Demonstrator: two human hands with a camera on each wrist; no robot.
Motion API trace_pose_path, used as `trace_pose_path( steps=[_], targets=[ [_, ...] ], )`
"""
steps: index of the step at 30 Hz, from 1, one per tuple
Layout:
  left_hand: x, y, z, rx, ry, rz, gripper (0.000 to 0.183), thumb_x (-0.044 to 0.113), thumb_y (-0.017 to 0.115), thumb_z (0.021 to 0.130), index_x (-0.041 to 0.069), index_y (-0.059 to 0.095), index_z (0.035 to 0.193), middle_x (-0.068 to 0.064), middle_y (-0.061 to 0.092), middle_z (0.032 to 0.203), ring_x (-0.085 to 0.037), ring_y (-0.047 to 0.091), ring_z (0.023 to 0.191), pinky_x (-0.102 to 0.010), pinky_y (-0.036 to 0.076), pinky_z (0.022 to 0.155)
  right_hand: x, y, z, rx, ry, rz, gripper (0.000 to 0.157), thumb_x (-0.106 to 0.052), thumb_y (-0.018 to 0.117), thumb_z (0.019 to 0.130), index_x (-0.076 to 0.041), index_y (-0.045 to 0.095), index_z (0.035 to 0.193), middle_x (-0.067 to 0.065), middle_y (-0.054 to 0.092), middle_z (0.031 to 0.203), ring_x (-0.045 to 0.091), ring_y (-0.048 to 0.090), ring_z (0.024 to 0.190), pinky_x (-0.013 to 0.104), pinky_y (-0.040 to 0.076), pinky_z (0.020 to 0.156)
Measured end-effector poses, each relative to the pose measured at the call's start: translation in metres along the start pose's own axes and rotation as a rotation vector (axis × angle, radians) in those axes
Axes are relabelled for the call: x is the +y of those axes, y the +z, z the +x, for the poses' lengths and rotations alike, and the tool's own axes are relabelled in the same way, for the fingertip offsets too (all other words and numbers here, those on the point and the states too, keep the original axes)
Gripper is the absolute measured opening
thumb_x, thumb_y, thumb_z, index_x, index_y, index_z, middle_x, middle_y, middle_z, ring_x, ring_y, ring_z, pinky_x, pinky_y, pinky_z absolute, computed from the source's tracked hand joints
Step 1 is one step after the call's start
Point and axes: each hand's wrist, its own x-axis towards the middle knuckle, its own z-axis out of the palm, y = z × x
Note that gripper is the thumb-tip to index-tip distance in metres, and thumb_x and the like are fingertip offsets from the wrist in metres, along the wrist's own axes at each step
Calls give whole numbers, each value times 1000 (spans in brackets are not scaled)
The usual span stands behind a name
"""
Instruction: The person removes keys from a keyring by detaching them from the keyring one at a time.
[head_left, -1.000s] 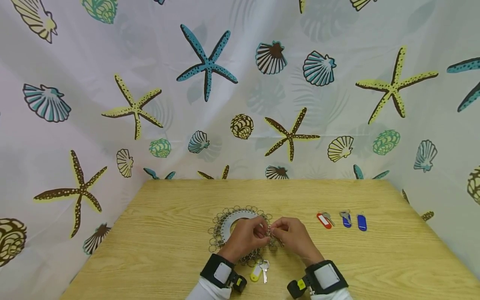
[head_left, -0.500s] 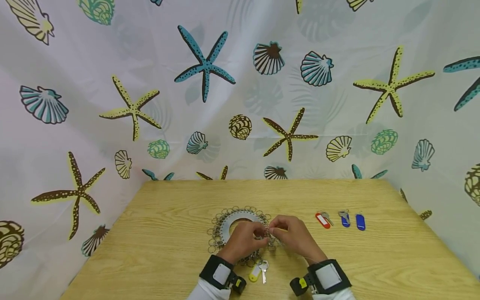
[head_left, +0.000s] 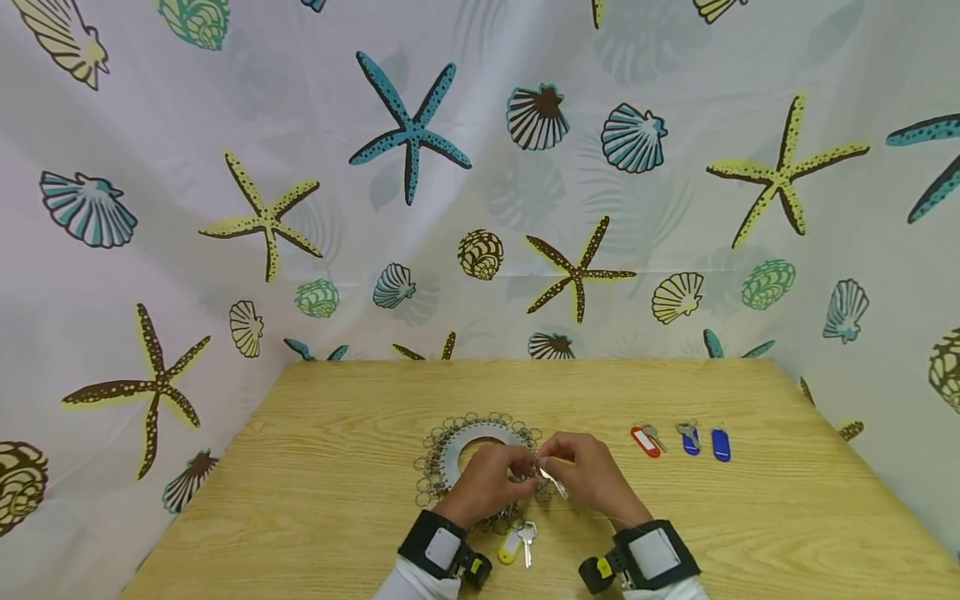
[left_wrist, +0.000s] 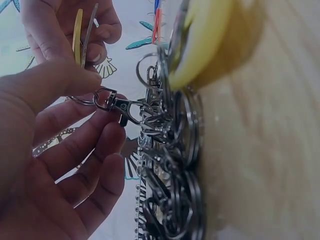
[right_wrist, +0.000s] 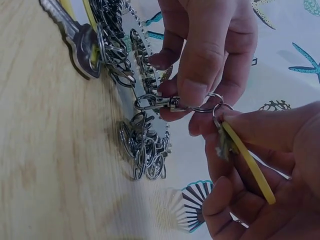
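Observation:
A flat grey metal ring plate (head_left: 452, 457), fringed with snap hooks and split rings, lies on the table under my hands. My left hand (head_left: 487, 482) pinches a split ring (right_wrist: 214, 96) on one swivel snap hook (left_wrist: 120, 104), thumb against fingers. Facing it, my right hand (head_left: 591, 473) grips a yellow key tag (right_wrist: 250, 162) and its key (head_left: 555, 483) between thumb and fingers. The tag's small ring (right_wrist: 216, 114) overlaps the split ring right at both hands' fingertips. A second yellow tag (head_left: 510, 546) with a silver key (head_left: 528, 542) lies near the plate's front edge.
To the right on the wooden table (head_left: 337, 500) lie a red key tag (head_left: 645, 441) with a key, a blue tag (head_left: 691, 442) with a key and another blue tag (head_left: 721, 444). A shell-patterned curtain (head_left: 450, 317) rises behind the table.
Both hands keep nearly the same place. The key below the right hand's fingers has turned and now shows bright. The tags on the table have not moved.

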Motion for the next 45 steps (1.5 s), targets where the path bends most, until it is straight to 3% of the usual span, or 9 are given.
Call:
trace_pose_path(
  steps=[5,12,22,31,39,45],
  targets=[
    [0,0,0,-8,-34,-12,24,16,70,86,12,72,110,6,69,80,-3,61,69,-19,50,59,0,-1,0,-20,-3,-1,7,-7,68,88,-12,72,85,-2,70,91,22,67,95,46,53,82],
    [-1,1,-1,24,-77,-6,18,19,73,84,10,72,101,4,69,82,-2,62,72,-19,52,63,-1,-1,0,-15,-4,-20,8,-8,69,87,-14,72,84,-3,70,91,22,67,95,46,53,82],
    [-1,-1,0,55,-36,19,25,36,62,93,16,78,96,8,72,82,-1,62,71,-20,52,63,-2,-1,0,-15,-21,-26,11,-7,68,87,-16,72,84,-3,71,92,24,67,97,48,52,85],
    [-2,-2,0,47,1,33,18,28,65,92,17,77,99,9,71,83,-1,63,74,-21,52,65,-1,-2,0,-45,-21,-16,8,-7,68,88,-14,72,85,-3,70,92,23,67,97,47,52,84],
    [-1,-3,0,32,-4,9,22,22,70,88,17,75,109,8,72,83,-1,63,74,-20,52,67,1,-2,0,-79,-20,-16,6,-10,67,89,-9,71,84,-1,68,84,13,61,76,34,49,68],
    [-1,-4,-1,33,5,18,23,23,71,88,18,75,110,7,73,81,0,64,71,-19,52,65,0,-1,0,-88,-8,-12,7,-10,67,90,-8,70,84,0,67,80,12,59,72,33,48,66]
  ],
)
